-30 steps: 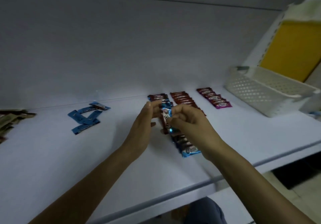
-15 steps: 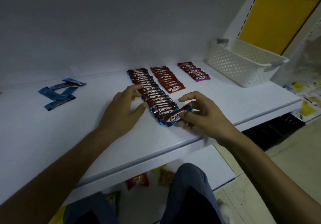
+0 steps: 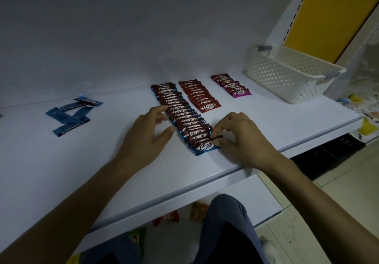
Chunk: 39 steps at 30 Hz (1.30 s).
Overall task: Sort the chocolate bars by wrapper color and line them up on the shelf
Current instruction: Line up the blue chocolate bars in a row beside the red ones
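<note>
Wrappers of plain blue (image 3: 70,115) lie in a loose, crossed heap at the left of the frame, on the white shelf (image 3: 92,171) and well apart from the sorted rows. Right of them, the left hand (image 3: 147,138) rests on the shelf with its fingers loose and spread, holding nothing. Its forefinger touches the left edge of the blue-edged row (image 3: 174,104) and its thumb lies just beside that edge, nearer the camera. This row of overlapping Choco bars runs from the back wall diagonally toward the lower right and ends at the front bar (image 3: 206,147) near the shelf's lip. The right hand (image 3: 242,140) sits at that near end with its fingers curled, and forefinger and thumb pinch the right end of the front bar. Behind it, in the middle of the frame, a shorter red-edged row (image 3: 199,95) lies beside the blue-edged one without touching it. Further right, a still shorter pink-edged row (image 3: 232,85) stands apart. At the upper right a white perforated basket (image 3: 287,77) sits on the shelf's far corner, with a yellow panel (image 3: 328,18) above it. At the bottom of the frame, a knee in blue-grey cloth (image 3: 227,218) and some snack packets (image 3: 166,218) show under the shelf.
</note>
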Available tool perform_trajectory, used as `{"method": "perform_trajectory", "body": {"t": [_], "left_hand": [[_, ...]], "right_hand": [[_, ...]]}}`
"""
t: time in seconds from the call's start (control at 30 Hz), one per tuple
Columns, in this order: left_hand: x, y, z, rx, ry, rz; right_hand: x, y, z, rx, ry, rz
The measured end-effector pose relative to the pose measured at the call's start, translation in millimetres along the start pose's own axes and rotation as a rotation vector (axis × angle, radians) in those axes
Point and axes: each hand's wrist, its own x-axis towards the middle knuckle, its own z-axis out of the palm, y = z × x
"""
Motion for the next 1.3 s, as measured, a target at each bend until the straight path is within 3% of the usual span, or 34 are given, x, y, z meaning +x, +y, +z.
{"method": "perform_trajectory", "body": {"t": [0.17,0.3,0.43,0.57,0.67,0.8,1.07,1.3], "left_hand": [[-1,4,-3,0.005,0.001,0.012],[-2,6,-7,-0.043,0.042,-0.011],[2,-6,-33,0.058,0.014,-0.026],[-14,-40,-94,0.216,0.105,-0.117],[-37,-75,-128,0.405,0.163,-0.234],[-45,-101,-137,0.46,0.139,-0.419],[-39,-117,-134,0.366,0.166,-0.353],[-31,-121,-136,0.463,0.03,-0.312]], "right_hand": [[2,-1,-1,-0.011,0.028,0.03],[4,-19,3,0.163,0.174,0.079],[29,-68,23,0.367,0.258,-0.05],[86,-125,66,0.586,0.104,-0.076],[124,-156,102,0.506,-0.069,-0.052],[167,-180,139,0.346,-0.11,-0.083],[207,-214,170,0.182,-0.154,-0.225],[179,-209,158,0.346,-0.16,-0.409]]}}
